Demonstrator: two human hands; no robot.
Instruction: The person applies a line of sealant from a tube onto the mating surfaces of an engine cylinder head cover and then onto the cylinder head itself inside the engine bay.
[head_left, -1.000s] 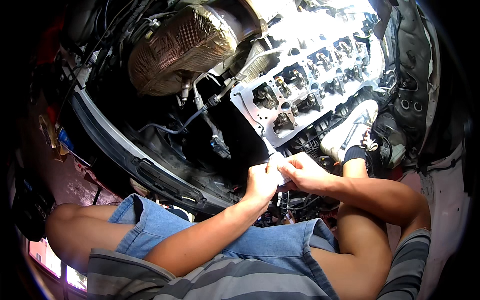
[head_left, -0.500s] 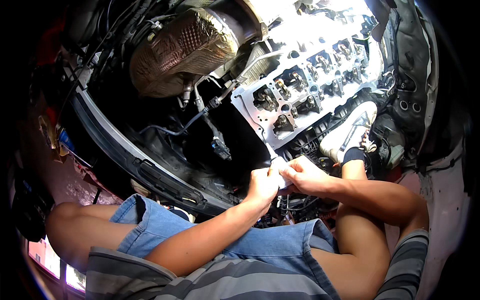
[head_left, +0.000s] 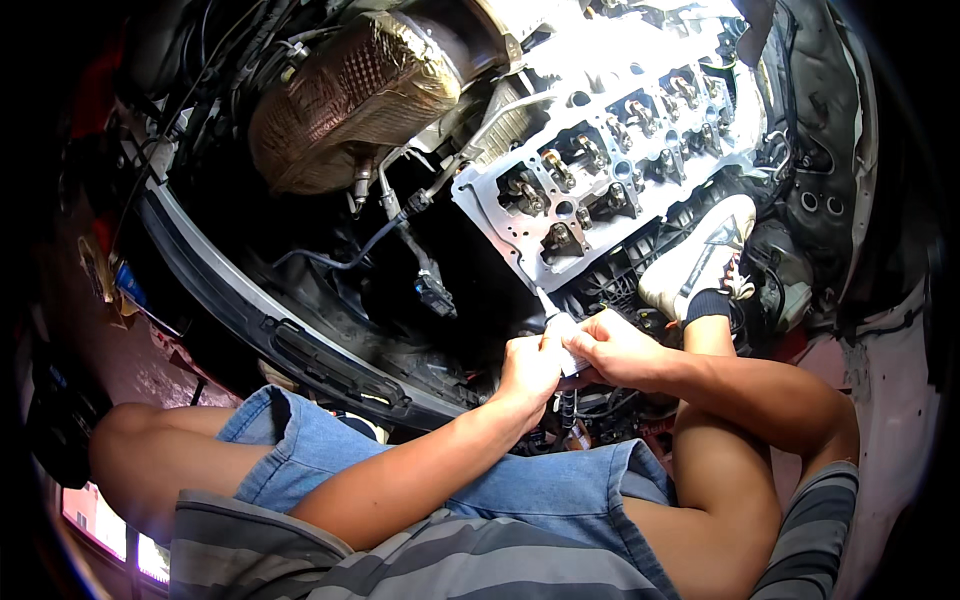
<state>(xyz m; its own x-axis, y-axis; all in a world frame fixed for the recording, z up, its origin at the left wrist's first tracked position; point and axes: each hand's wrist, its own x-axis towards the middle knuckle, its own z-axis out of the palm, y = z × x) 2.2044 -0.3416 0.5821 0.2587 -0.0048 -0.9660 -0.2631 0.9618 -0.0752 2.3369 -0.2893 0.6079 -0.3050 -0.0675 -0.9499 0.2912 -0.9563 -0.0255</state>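
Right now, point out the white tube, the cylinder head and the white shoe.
white tube (head_left: pixel 560 330), head view, its body above the fingers
cylinder head (head_left: pixel 610 150), head view, its top face
white shoe (head_left: pixel 700 262), head view, its side

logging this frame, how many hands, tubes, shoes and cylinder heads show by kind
bare hands: 2, left hand and right hand, both gripping the tube
small white squeeze tube with a narrow nozzle: 1
white sneaker over a black sock: 1
bare silver metal cylinder head with exposed valve gear: 1
total: 5
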